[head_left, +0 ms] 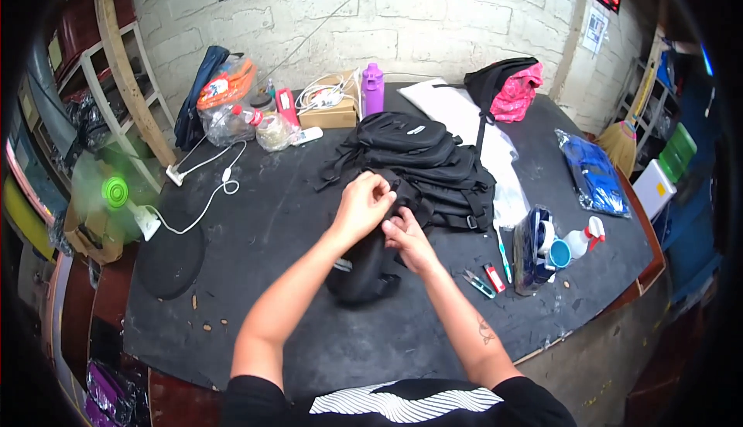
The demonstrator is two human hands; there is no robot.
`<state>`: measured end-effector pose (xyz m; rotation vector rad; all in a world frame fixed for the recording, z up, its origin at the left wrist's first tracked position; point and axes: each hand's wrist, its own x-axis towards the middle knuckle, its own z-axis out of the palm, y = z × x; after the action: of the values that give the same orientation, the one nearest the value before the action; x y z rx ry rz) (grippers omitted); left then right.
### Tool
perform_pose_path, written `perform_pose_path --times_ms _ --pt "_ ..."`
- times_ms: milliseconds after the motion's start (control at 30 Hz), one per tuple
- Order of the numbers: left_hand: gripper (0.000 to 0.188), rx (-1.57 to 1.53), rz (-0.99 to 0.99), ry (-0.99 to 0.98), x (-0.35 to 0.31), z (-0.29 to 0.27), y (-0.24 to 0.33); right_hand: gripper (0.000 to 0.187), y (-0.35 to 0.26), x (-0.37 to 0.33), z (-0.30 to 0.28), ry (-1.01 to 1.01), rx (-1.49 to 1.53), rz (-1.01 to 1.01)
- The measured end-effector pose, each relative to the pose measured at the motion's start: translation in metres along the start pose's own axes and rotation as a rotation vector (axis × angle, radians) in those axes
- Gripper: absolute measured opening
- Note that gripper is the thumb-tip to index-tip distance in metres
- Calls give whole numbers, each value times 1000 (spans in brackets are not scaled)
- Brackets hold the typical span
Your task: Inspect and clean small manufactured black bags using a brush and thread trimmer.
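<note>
Hands (pixel 412 244) pinch black fabric (pixel 404 187) (left hand (pixel 362 209) farther forward).

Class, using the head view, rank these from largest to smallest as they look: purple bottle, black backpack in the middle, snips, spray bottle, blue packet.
1. Black backpack
2. Blue packet
3. Purple bottle and spray bottle: too alike to rank, and the spray bottle is nearer the camera
4. Snips

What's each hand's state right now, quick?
Left hand: closed, pinching black bag fabric.
Right hand: appears closed on the same fabric; exact part unclear.
</note>
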<state>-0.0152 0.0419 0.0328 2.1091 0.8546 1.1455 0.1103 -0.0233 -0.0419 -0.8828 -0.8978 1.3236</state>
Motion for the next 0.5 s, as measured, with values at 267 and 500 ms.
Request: perform_pose_path --times_ms 267,500 --pt "7 -523 -99 619 2 -22 1 90 -66 -41 53 -163 189 -210" --pt "38 -1563 -897 -221 -22 -30 -50 109 -54 -45 -36 -266 83 -246"
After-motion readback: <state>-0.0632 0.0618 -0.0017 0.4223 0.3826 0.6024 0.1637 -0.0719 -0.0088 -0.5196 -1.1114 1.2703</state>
